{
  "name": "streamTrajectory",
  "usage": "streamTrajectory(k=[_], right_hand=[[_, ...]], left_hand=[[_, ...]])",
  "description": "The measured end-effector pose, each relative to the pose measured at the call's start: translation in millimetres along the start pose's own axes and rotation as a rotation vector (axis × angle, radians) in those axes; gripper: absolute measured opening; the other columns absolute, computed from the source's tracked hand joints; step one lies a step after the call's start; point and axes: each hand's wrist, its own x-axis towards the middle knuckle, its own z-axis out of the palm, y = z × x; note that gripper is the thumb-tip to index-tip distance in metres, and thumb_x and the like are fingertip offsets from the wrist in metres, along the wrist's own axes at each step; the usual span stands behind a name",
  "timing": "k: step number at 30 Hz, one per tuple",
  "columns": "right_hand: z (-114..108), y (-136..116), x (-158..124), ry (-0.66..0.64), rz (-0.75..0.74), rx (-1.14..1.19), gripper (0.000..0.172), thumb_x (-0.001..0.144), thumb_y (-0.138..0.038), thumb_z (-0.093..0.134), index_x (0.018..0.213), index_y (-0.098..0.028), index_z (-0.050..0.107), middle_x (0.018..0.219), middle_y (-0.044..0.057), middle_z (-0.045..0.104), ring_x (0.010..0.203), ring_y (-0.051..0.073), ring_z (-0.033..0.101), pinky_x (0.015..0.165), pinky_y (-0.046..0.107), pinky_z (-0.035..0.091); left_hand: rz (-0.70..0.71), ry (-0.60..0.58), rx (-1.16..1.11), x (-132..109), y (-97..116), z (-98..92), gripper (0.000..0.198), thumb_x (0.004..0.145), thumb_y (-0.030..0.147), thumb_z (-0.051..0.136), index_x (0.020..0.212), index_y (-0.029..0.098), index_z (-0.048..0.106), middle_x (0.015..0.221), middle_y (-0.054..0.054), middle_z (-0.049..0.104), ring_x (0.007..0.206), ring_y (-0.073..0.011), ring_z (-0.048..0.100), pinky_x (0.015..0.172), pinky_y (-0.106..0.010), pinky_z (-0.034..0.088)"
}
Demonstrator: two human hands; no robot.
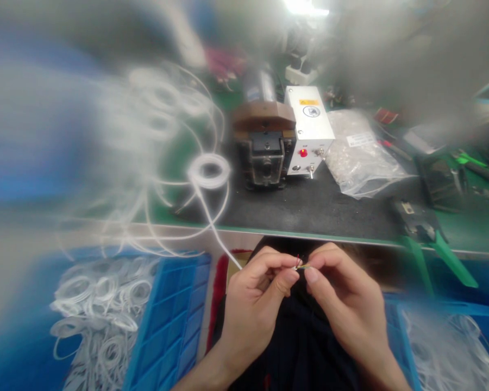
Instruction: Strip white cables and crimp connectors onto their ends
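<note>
A white cable (214, 225) runs from a coil (209, 170) on the table edge down into my left hand (258, 298). Thumb and forefinger of that hand pinch the cable's end, where thin coloured wires (301, 266) stick out, a red one pointing up and a yellow-green one to the right. My right hand (346, 298) is closed in a pinch on the tips of the coloured wires. Both hands are close together in front of the table edge, above my dark clothing.
Behind the hands stand a dark machine (266, 144) and its white control box (309, 130). Right of them lie a clear bag (361, 155) and a green-handled tool (454, 258). More cable coils fill blue crates (167, 320) at left and right. Blurred white coils cover the table's left.
</note>
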Motion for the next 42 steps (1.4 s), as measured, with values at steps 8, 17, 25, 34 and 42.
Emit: streamTrajectory(k=[8, 17, 25, 34, 42], right_hand=[[10.6, -0.1, -4.0, -0.08, 0.065, 0.079, 0.016, 0.107, -0.022, 0.066, 0.091, -0.022, 0.066, 0.084, 0.0, 0.062, 0.074, 0.016, 0.059, 0.065, 0.029, 0.047], [-5.3, -1.9, -5.1, 0.016, -0.081, -0.146, 0.014, 0.101, -0.017, 0.075, 0.11, -0.027, 0.07, 0.102, 0.003, 0.066, 0.091, 0.02, 0.065, 0.078, 0.034, 0.051], [-6.0, -15.5, -2.7, 0.041, -0.089, -0.216, 0.01, 0.101, -0.019, 0.075, 0.095, -0.026, 0.071, 0.094, 0.002, 0.063, 0.086, 0.02, 0.063, 0.074, 0.035, 0.048], [-0.6, -20.0, 1.2, 0.047, -0.006, -0.2, 0.016, 0.103, -0.02, 0.07, 0.088, -0.026, 0.069, 0.089, 0.0, 0.063, 0.079, 0.017, 0.061, 0.064, 0.03, 0.044], [-3.2, -14.3, 0.0, 0.034, 0.014, -0.174, 0.011, 0.104, -0.02, 0.071, 0.095, -0.026, 0.071, 0.093, 0.0, 0.064, 0.083, 0.017, 0.064, 0.064, 0.029, 0.046]], left_hand=[[0.007, 0.007, -0.047, -1.1, -8.4, -0.3, 0.007, 0.104, 0.022, 0.075, 0.103, 0.023, 0.082, 0.089, 0.0, 0.066, 0.069, -0.0094, 0.065, 0.063, -0.019, 0.054], [-0.005, 0.007, -0.049, -1.8, -4.3, -3.5, 0.005, 0.102, 0.023, 0.077, 0.1, 0.023, 0.082, 0.09, 0.0, 0.066, 0.066, -0.0092, 0.063, 0.06, -0.02, 0.053], [0.055, -0.003, 0.053, -4.4, -3.6, -3.4, 0.005, 0.102, 0.022, 0.078, 0.104, 0.024, 0.082, 0.091, -0.002, 0.067, 0.076, -0.0133, 0.065, 0.065, -0.024, 0.051], [0.178, 0.029, 0.208, -6.4, -0.4, -3.1, 0.013, 0.1, 0.015, 0.08, 0.106, 0.027, 0.082, 0.092, 0.001, 0.071, 0.083, -0.0124, 0.067, 0.074, -0.023, 0.052], [0.213, 0.044, 0.265, -4.7, 0.8, -2.2, 0.012, 0.1, 0.014, 0.079, 0.105, 0.025, 0.081, 0.092, 0.002, 0.072, 0.083, -0.0109, 0.068, 0.073, -0.021, 0.053]])
